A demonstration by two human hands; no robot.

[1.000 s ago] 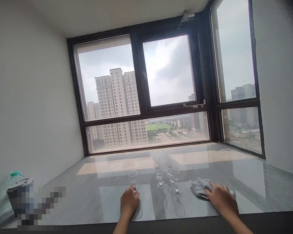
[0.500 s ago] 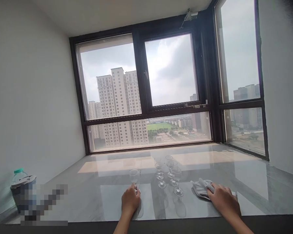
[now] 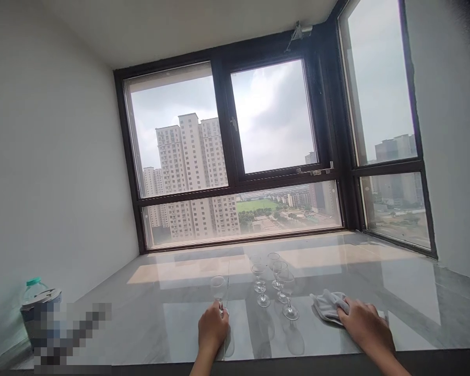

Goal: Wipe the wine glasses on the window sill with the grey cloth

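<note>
My left hand (image 3: 213, 328) is closed around the stem of a small clear stemmed glass (image 3: 218, 285), which stands upright near the front of the glossy grey sill (image 3: 141, 324). The fingers hide part of its stem and foot. On the right, my right hand (image 3: 365, 325) is closed on a pale grey cloth (image 3: 329, 306) that lies crumpled on the sill. Between the hands stands a cluster of several more clear stemmed glasses, upright and close together; the nearest glass (image 3: 288, 295) is at the cluster's front right.
A bottle with a green cap (image 3: 33, 282) and a dark round tub (image 3: 30, 318) stand at the far left by the wall, beside a pixelated patch. Dark-framed windows (image 3: 235, 190) rise behind the sill. The sill's front edge (image 3: 297, 359) runs along the bottom.
The view has shifted slightly, so everything sits a little lower and the objects on the sill a little further right. Both hands keep their holds on the glass and the cloth.
</note>
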